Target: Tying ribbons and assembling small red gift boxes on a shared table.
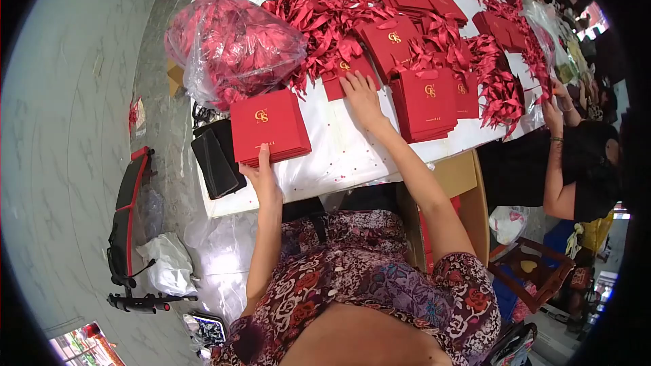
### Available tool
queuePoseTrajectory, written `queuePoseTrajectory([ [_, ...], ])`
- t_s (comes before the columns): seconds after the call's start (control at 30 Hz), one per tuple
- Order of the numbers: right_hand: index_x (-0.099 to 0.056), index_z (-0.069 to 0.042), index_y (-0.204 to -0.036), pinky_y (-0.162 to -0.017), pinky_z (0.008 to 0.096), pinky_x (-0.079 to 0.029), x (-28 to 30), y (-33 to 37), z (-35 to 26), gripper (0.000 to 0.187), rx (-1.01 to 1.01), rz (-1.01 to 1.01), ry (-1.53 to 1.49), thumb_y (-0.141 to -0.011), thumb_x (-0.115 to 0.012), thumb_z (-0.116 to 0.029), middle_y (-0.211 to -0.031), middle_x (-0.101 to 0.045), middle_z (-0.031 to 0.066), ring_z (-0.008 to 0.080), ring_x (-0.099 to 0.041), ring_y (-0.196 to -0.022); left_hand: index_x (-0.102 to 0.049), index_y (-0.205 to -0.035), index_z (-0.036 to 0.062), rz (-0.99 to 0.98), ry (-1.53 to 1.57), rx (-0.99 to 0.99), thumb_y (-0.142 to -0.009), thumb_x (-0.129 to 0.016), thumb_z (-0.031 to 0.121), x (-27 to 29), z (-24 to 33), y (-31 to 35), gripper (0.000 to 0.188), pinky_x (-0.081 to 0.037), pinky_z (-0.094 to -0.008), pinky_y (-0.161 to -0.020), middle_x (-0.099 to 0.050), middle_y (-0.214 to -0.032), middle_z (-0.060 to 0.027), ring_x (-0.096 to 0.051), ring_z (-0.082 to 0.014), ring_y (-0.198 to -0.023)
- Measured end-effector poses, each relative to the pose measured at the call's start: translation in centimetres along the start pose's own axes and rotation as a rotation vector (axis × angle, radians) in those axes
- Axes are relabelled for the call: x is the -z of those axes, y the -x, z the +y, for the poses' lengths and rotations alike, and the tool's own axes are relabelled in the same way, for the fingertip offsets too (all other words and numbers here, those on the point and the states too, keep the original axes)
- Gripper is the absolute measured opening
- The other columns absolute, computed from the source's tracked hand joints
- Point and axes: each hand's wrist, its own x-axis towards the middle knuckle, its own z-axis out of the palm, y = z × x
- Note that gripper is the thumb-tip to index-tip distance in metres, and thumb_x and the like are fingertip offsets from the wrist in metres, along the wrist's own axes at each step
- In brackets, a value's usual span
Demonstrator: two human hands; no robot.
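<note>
My left hand grips the near edge of a neat stack of red paper gift bags with gold print, at the table's left front corner. Its thumb lies on the top bag; the other fingers are mostly hidden. Further in, my right hand rests with its fingers spread on a single red gift bag lying on the white tabletop. Red ribbon handles are heaped just beyond that bag. To the right of my right hand stand more stacked red gift bags with ribbons.
A clear plastic sack of red ribbons bulges at the left. Black pouches lie at the table's corner. An open cardboard box sits below the front edge. At the right a co-worker's hands handle red ribbons. A folded scooter leans leftward.
</note>
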Motion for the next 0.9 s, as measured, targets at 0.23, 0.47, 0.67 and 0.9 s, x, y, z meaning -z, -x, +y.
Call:
queuePoseTrajectory([
  [0.23, -0.060, 0.000, -0.125, -0.105, 0.0472, -0.043, 0.0, 1.5, -0.8, 0.040, 0.094, 0.205, -0.096, -0.086, -0.055, -0.007, -0.129, -0.061, 0.0199, 0.0379, -0.056, -0.122, -0.007, -0.153, 0.0055, 0.066, -0.246, -0.123, -0.087, -0.076, 0.023, 1.1, -1.7, 2.6, 0.098, -0.029, -0.0415, -0.113, -0.022, -0.153, -0.0172, -0.030, -0.0291, -0.139],
  [0.47, -0.062, 0.000, -0.123, -0.104, 0.0477, -0.044, 1.4, 4.8, -1.9, 0.041, 0.104, 0.246, -0.095, -0.083, -0.060, -0.005, -0.126, -0.063, 0.0196, 0.0378, -0.058, -0.121, -0.004, -0.154, 0.0052, 0.091, -0.365, -0.112, -0.086, -0.076, 0.022, 1.2, -2.2, 3.4, 0.101, -0.024, -0.0427, -0.115, -0.011, -0.158, -0.0210, -0.025, -0.0346, -0.142],
  [0.67, -0.062, -0.001, -0.125, -0.104, 0.0475, -0.044, 4.2, 8.0, -2.8, 0.045, 0.090, 0.267, -0.193, -0.080, -0.060, -0.001, -0.126, -0.063, 0.0179, 0.0367, -0.058, -0.121, -0.005, -0.153, 0.0047, 0.135, -0.392, -0.122, -0.088, -0.074, 0.018, 2.0, -2.9, 4.5, 0.096, -0.028, -0.0425, -0.113, -0.013, -0.156, -0.0227, -0.026, -0.0343, -0.141],
  [0.9, -0.063, -0.002, -0.126, -0.105, 0.0484, -0.043, 7.0, 14.8, -4.1, 0.051, 0.096, 0.255, -0.278, -0.076, -0.061, 0.001, -0.128, -0.063, 0.0168, 0.0361, -0.057, -0.122, -0.030, -0.144, 0.0017, 0.007, -0.588, -0.365, -0.086, -0.068, 0.007, 4.8, -5.5, 7.7, 0.070, -0.041, -0.0397, -0.097, -0.031, -0.143, -0.0179, -0.042, -0.0287, -0.122],
])
